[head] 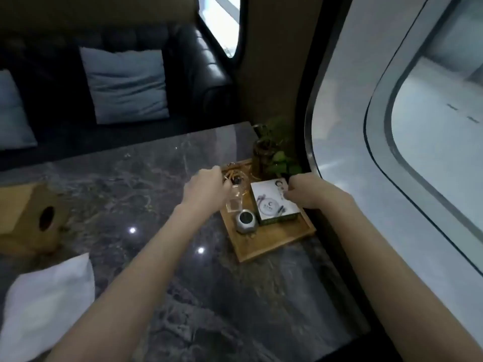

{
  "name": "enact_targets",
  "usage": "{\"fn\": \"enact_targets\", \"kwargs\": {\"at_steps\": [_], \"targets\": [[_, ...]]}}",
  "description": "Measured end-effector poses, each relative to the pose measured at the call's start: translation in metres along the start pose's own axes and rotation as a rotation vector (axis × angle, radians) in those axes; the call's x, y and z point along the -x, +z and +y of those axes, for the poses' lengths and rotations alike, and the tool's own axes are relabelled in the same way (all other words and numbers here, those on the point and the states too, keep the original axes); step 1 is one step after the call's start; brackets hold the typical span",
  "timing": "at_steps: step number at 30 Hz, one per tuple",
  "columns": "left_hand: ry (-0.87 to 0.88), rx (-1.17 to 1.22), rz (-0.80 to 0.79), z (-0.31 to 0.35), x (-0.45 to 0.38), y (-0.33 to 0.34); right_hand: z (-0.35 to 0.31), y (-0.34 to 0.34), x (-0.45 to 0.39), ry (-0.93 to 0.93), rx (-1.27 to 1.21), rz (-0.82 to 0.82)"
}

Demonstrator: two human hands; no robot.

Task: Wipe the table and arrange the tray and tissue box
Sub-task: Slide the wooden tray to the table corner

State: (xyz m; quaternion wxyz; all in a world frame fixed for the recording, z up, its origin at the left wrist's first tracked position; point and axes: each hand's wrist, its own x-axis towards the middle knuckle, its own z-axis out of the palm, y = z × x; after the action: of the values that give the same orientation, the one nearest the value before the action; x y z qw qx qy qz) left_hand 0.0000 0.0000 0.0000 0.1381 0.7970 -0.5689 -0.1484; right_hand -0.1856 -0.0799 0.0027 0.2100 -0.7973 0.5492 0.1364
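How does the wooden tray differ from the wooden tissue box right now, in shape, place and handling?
The wooden tray is flat and shallow and carries several items; the wooden tissue box is a tall block with a round hole in its side. The tray lies at the table's window edge, the tissue box at the far left. The left hand and right hand grip the tray's sides; the tissue box is untouched. Both are light wood.
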Motion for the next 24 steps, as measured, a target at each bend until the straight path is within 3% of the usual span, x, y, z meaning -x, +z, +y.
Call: {"fn": "enact_targets", "kwargs": {"at_steps": [4,8,12,18,24], "targets": [[-0.082,0.154,0.054,-0.011,0.010,0.053,0.021,0.052,-0.001,0.054,-0.152,0.083],[-0.176,0.173,-0.047,-0.018,0.029,0.106,0.033,0.101,-0.005,0.108,-0.359,0.230],[-0.195,0.225,-0.073,-0.017,0.048,0.134,0.043,0.135,0.000,0.201,-0.385,0.378],[-0.319,0.362,0.037,-0.014,0.054,0.153,0.055,0.149,-0.011,0.273,-0.396,0.357],[-0.418,0.406,0.018,-0.015,0.049,0.153,0.049,0.131,-0.024,0.368,-0.144,0.299]]}}
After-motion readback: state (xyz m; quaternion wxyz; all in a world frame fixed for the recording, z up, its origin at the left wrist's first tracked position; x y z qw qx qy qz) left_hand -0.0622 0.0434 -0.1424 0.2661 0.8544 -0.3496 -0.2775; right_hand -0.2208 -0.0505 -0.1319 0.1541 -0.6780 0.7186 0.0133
